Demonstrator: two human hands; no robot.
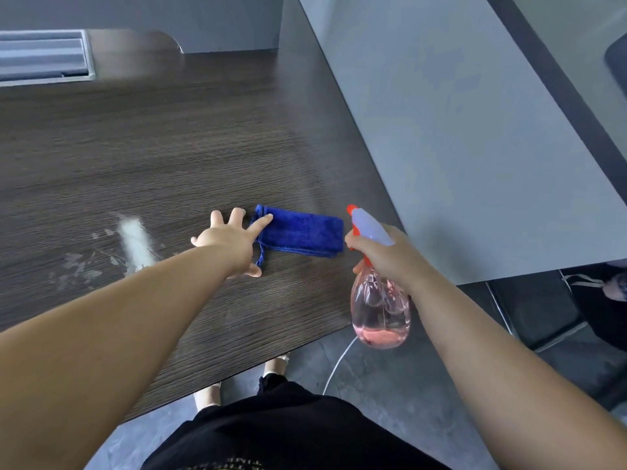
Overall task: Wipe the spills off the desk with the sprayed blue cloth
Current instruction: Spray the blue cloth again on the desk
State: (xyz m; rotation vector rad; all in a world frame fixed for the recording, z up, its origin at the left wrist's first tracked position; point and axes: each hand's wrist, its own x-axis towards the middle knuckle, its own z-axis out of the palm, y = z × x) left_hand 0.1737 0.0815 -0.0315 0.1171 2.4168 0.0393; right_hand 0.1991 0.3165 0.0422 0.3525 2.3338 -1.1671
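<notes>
A folded blue cloth (302, 234) lies flat on the dark wood desk (152, 147), near its right edge. My left hand (230, 239) is spread open just left of the cloth, one fingertip resting on its left end. My right hand (383, 256) grips a clear pink spray bottle (380, 307) with an orange nozzle, held just right of the cloth and pointing toward it. White spills (132, 242) streak the desk to the left of my left hand, with smaller smears (76, 266) beside them.
A grey partition panel (475, 130) runs along the desk's right side. A grey cable tray (44, 57) is set into the desk's far left corner. The desk's near edge runs diagonally above my legs and the grey floor (366, 378). A black chair base (543, 313) stands at the right.
</notes>
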